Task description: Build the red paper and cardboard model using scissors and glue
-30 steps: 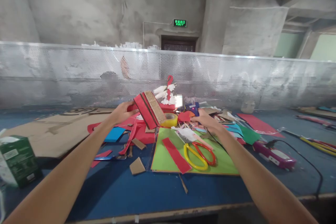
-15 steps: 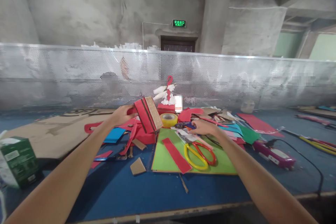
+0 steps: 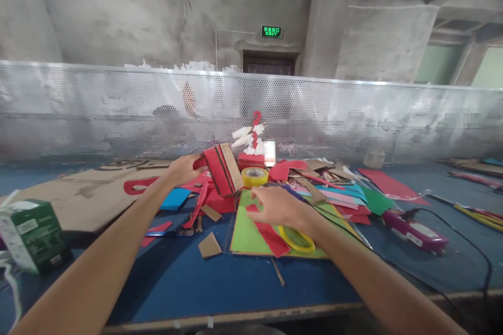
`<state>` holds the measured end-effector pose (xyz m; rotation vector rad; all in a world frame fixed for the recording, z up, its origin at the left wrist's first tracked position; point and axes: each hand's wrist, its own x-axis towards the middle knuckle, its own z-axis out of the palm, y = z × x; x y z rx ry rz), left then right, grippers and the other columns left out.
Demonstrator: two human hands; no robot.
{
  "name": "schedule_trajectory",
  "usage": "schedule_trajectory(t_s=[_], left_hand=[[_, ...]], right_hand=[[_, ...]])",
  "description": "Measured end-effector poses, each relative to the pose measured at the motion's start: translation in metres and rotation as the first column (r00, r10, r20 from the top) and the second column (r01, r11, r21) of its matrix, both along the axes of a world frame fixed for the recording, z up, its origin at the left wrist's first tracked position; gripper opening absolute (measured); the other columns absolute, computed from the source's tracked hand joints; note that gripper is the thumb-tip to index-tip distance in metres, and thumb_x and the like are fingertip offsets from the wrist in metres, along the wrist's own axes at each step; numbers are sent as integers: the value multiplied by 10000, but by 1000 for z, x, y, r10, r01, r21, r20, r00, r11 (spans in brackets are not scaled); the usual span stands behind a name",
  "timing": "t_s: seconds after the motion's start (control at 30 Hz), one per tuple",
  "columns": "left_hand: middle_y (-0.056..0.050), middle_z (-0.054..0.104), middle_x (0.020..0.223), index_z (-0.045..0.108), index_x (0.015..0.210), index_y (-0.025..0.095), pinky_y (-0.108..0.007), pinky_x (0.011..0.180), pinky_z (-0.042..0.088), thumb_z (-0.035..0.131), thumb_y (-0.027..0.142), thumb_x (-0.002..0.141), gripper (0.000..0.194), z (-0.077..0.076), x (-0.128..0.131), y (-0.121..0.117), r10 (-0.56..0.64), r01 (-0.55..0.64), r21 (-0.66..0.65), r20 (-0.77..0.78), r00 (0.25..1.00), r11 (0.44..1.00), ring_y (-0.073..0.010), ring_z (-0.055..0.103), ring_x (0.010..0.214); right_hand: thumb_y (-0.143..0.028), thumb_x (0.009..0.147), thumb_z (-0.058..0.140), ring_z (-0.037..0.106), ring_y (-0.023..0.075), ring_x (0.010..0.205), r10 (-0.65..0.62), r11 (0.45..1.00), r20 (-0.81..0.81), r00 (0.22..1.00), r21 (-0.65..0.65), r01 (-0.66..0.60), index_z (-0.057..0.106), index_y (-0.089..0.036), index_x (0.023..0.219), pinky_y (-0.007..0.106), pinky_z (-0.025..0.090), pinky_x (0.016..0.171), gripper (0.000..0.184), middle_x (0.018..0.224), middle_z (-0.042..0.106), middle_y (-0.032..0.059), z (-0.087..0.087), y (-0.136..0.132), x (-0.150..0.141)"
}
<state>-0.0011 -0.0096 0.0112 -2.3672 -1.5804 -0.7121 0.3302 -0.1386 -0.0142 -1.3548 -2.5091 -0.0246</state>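
Since the earlier frame, the right hand (image 3: 277, 204) has moved off the blue tool (image 3: 295, 191) and come nearer the table's front edge and farther left. It now hangs over the green sheet (image 3: 241, 241), thumb and fingers apart, with nothing seen in its grip. Its fingertips are by the far end of the red strip (image 3: 274, 239); whether they touch it, I cannot tell. The blue tool lies just behind that hand, partly covered by it, and a dark cable (image 3: 416, 275) now slants under the forearm towards the table's front right. Of the scissors (image 3: 302, 247), only the yellow handle shows; the orange one has gone out of sight behind the hand and forearm. So the right hand looks free, while the left is taken up.

The left hand (image 3: 184, 170) has hardly shifted: it is clamped on the left side of the box (image 3: 216, 171), keeping it tilted above the red scraps, left of the middle of the table (image 3: 165, 288). Its red face and bare cardboard side both show. The tape (image 3: 255, 183) sits just right of the box, beyond the green sheet's far edge. The green carton (image 3: 37, 233) stands near the table's left end.
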Motion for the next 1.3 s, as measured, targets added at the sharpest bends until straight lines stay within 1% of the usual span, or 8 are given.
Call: schedule_trajectory(t_s=[0.17, 0.33, 0.5, 0.63, 0.8, 0.97, 1.1, 1.3], left_hand=[[-104, 683, 1378, 610, 1406, 233, -475, 1053, 485, 493, 543, 909, 598, -1, 2, -1, 16, -17, -7, -51, 999, 1000, -367, 623, 1280], [-81, 688, 1372, 576, 1451, 286, -489, 1014, 505, 480, 532, 925, 589, -2, 1, -1, 61, -62, -5, -80, 995, 998, -388, 633, 1257], [-79, 694, 1363, 572, 1450, 286, -472, 1004, 510, 468, 530, 930, 584, -4, 0, -1, 86, -87, -10, -82, 993, 996, -377, 648, 1238], [-95, 693, 1363, 579, 1431, 250, -446, 1018, 503, 461, 543, 931, 592, -6, 1, -2, 64, -66, -20, -63, 996, 998, -358, 649, 1241], [-95, 722, 1313, 581, 1429, 269, -421, 976, 515, 467, 547, 932, 581, -7, 2, -4, 53, -54, -13, -65, 996, 998, -348, 677, 1193], [-95, 742, 1274, 587, 1425, 280, -415, 935, 522, 481, 541, 931, 569, -5, 2, -7, 30, -30, -10, -48, 998, 999, -350, 707, 1127], [-77, 738, 1288, 602, 1412, 288, -400, 966, 515, 509, 523, 915, 557, -1, 6, -14, 40, -40, 10, 4, 999, 999, -336, 692, 1163], [-79, 728, 1305, 597, 1411, 277, -399, 971, 515, 505, 513, 920, 553, 6, 14, -21, 16, -17, 12, 24, 1000, 1000, -342, 674, 1198]], right_hand=[[-228, 909, 532, 716, 327, 874, -9, 998, 316, 949, 61, -11, 631, -106, 1215, 378, 466, 717, 344, 980, 747, 182, -18, -16, -26], [-57, 868, 485, 717, 305, 839, 43, 994, 348, 937, 77, -75, 591, -111, 1274, 363, 454, 674, 423, 953, 744, 170, -16, -15, -22], [-90, 809, 579, 691, 202, 789, 121, 951, -126, 985, -270, -151, 581, -209, 1190, 285, 452, 658, 399, 936, 752, 49, 8, 4, -8], [-127, 775, 644, 656, 157, 821, 44, 834, -577, 816, -428, -348, 580, -187, 1116, 262, 489, 696, 352, 945, 703, 44, 31, 28, 3], [-236, 761, 730, 666, 167, 899, 0, 798, -780, 626, -377, -470, 658, -179, 992, 308, 528, 826, 248, 999, 708, 57, 58, 55, 9], [-311, 744, 797, 668, 153, 791, 67, 807, -870, 488, -240, -539, 660, -201, 1009, 309, 558, 775, 318, 901, 693, 12, 83, 81, 2], [-308, 772, 787, 661, 145, 746, 154, 858, -872, 465, -116, -501, 574, -262, 1186, 305, 570, 720, 468, 896, 666, -19, 88, 94, -11], [-274, 801, 710, 656, 179, 928, 355, 912, -770, 530, 159, -379, 702, -193, 1009, 303, 560, 781, 223, 972, 680, 46, 71, 110, -29]])
